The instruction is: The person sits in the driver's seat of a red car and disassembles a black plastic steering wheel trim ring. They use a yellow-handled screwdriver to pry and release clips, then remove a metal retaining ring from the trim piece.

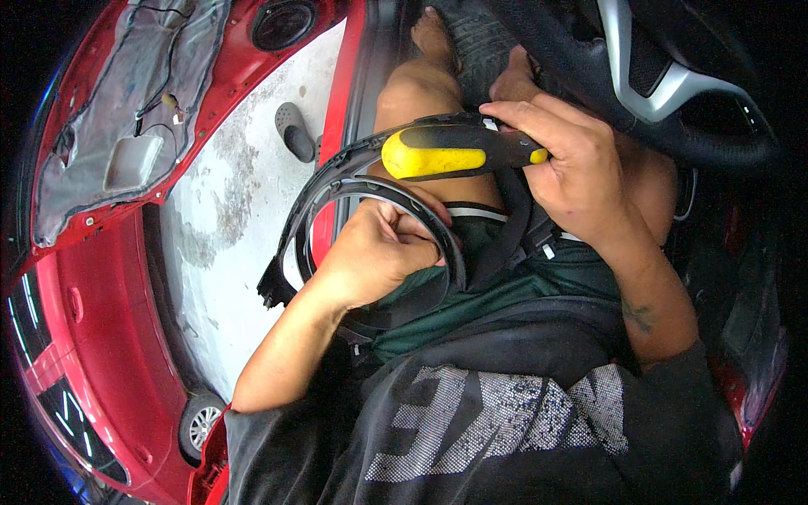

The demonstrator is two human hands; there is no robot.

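A black plastic trim piece (455, 265) with a large round ring lies across my lap, its curved outer edge reaching over my left thigh. My left hand (379, 248) reaches into the ring, fingers curled closed around its right side. Above the trim, my right hand (576, 160) grips a screwdriver (438, 153) with a yellow-and-black handle. The handle's thick end points left, and its blade is hidden. My right fingertips are close to the trim's upper edge; whether they touch it I cannot tell.
A black steering wheel (665, 88) with a silver spoke sits at the upper right. To the left, an open red car door (194, 109) has exposed wiring and a speaker (284, 23). A grey clog (296, 139) lies on the concrete floor beyond the sill. Red bodywork (109, 295) stands at far left.
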